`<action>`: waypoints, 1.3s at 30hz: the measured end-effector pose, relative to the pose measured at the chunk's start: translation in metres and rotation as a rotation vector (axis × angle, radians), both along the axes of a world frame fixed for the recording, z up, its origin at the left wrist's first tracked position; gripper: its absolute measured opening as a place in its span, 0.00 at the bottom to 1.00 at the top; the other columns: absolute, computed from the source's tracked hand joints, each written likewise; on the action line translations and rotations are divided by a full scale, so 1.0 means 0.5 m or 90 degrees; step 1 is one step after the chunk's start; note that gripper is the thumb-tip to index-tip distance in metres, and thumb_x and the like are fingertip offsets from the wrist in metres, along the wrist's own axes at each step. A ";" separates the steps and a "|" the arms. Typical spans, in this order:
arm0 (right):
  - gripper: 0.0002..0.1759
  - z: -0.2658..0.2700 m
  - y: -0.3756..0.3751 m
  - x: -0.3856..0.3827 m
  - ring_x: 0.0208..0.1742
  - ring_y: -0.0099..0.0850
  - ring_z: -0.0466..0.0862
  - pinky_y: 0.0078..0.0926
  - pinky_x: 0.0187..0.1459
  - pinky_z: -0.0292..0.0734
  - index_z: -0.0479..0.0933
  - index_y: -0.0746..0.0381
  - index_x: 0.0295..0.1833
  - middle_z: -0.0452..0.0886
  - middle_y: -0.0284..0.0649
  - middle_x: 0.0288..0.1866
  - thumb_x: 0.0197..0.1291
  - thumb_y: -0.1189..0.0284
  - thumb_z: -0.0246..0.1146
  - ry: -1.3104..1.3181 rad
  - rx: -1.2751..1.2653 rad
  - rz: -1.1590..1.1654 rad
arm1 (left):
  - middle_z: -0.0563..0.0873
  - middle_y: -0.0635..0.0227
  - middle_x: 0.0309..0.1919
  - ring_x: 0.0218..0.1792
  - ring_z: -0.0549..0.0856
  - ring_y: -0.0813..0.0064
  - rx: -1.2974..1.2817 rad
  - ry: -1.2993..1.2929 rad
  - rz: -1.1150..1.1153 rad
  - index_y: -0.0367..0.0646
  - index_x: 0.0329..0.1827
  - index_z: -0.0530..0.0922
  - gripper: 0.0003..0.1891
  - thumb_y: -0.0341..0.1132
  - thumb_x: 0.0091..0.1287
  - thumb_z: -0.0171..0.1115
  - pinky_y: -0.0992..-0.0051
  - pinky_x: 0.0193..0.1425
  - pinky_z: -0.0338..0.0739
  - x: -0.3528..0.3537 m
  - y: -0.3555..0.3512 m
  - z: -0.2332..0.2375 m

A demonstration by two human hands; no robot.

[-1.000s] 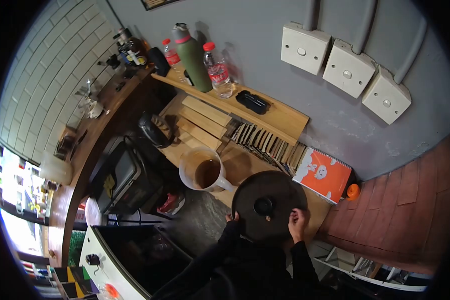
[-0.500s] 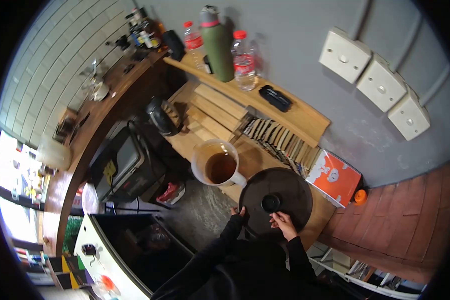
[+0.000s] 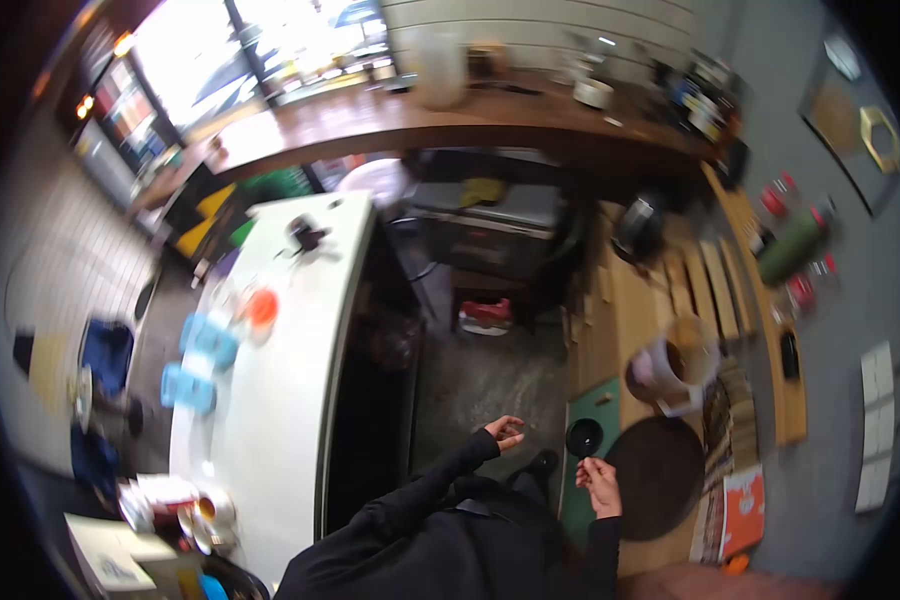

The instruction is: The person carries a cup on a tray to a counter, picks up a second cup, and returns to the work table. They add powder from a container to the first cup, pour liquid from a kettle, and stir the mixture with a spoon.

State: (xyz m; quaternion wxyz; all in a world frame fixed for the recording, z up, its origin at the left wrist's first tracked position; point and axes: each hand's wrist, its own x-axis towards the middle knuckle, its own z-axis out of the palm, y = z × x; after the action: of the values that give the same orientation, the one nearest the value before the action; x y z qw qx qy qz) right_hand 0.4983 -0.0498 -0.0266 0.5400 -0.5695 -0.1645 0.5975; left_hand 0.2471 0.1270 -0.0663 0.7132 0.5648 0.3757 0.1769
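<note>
My right hand (image 3: 600, 487) is closed around the short handle of a small round black scoop (image 3: 584, 437), in front of the green cabinet side. Right beside it, a large round dark-brown tray (image 3: 655, 480) lies on the wooden bench top. Beyond the tray stands a translucent plastic jug (image 3: 686, 368) with brown liquid inside. My left hand (image 3: 507, 432) hangs over the grey floor between the bench and the white counter, fingers apart and holding nothing.
Along my left runs a white counter (image 3: 270, 400) bearing light-blue containers (image 3: 196, 365) and an orange-topped item (image 3: 261, 308). A black kettle (image 3: 638, 225) stands at the bench's far end. The wall shelf (image 3: 785, 400) carries bottles; an orange notebook (image 3: 743, 510) sits near the tray.
My view has swung left toward the white counter. My left hand has come off the tray's edge and opened. My right hand has carried the scoop from over the tray to its left side.
</note>
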 end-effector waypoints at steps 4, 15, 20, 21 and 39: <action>0.13 0.083 0.173 -0.177 0.28 0.22 0.80 0.20 0.31 0.76 0.79 0.67 0.40 0.80 0.35 0.29 0.69 0.67 0.61 -0.025 0.029 0.272 | 0.79 0.66 0.43 0.39 0.85 0.78 0.052 -0.005 0.153 0.50 0.70 0.65 0.32 0.38 0.64 0.70 0.77 0.43 0.79 -0.193 -0.026 0.118; 0.14 0.215 0.390 -0.720 0.27 0.19 0.77 0.16 0.31 0.72 0.79 0.69 0.40 0.79 0.33 0.29 0.72 0.68 0.57 0.027 0.165 0.857 | 0.78 0.71 0.27 0.23 0.82 0.83 0.321 0.057 0.743 0.54 0.76 0.59 0.46 0.21 0.51 0.67 0.82 0.30 0.76 -0.567 -0.192 0.171; 0.15 0.193 0.416 -0.855 0.26 0.19 0.78 0.16 0.30 0.72 0.79 0.69 0.40 0.80 0.34 0.27 0.72 0.66 0.57 0.014 0.171 1.020 | 0.78 0.69 0.30 0.24 0.82 0.83 0.251 0.169 0.916 0.54 0.77 0.56 0.47 0.23 0.53 0.69 0.80 0.30 0.77 -0.621 -0.249 0.186; 0.15 0.187 0.425 -0.875 0.26 0.19 0.78 0.16 0.30 0.72 0.79 0.69 0.40 0.80 0.34 0.27 0.72 0.66 0.57 0.018 0.171 1.041 | 0.78 0.69 0.30 0.24 0.82 0.83 0.241 0.185 0.941 0.54 0.77 0.56 0.47 0.24 0.53 0.69 0.79 0.30 0.78 -0.628 -0.250 0.187; 0.16 0.162 0.591 -1.135 0.26 0.20 0.77 0.18 0.29 0.73 0.79 0.71 0.43 0.81 0.36 0.28 0.72 0.66 0.58 0.025 0.117 1.257 | 0.78 0.60 0.55 0.36 0.86 0.77 0.134 0.107 1.280 0.43 0.74 0.60 0.33 0.22 0.66 0.60 0.76 0.42 0.84 -0.694 -0.184 0.186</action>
State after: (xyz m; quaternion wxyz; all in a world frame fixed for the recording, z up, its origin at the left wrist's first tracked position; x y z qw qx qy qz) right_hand -0.0694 0.2457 0.0543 -0.1555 -0.1228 -0.6019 0.7736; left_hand -0.1000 0.0351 0.0265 0.1512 0.0573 0.7083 0.6871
